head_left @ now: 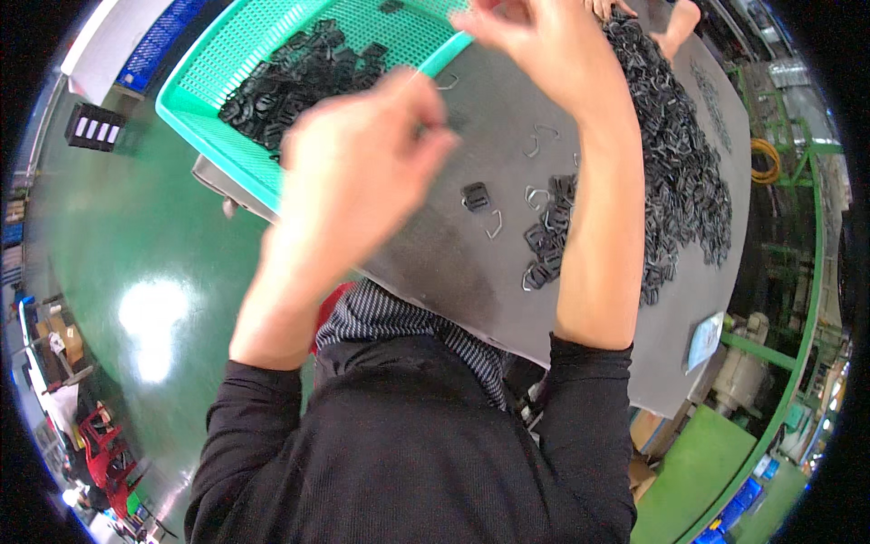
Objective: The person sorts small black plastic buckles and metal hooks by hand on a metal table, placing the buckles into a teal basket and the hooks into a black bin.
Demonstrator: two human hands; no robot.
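My left hand (pixel 362 159) is raised over the near corner of a teal plastic basket (pixel 227 54). It is blurred, its fingers curl together, and I cannot tell whether they pinch anything. My right hand (pixel 535 50) is lifted higher, above the basket's right rim, with its fingertips partly cut off by the top edge. Several black plastic buckles (pixel 290 86) lie in the basket. A long heap of black buckles (pixel 680 172) runs down the grey table (pixel 435 263). Loose bent metal wire clips (pixel 494 224) and a single black buckle (pixel 474 196) lie between my forearms.
Another person's hands (pixel 675 23) reach into the buckle heap at the far end of the table. The green floor (pixel 136 272) is on my left, with a blue crate (pixel 159 36) beyond the basket. Green metal frames (pixel 788 154) and machinery stand to the right.
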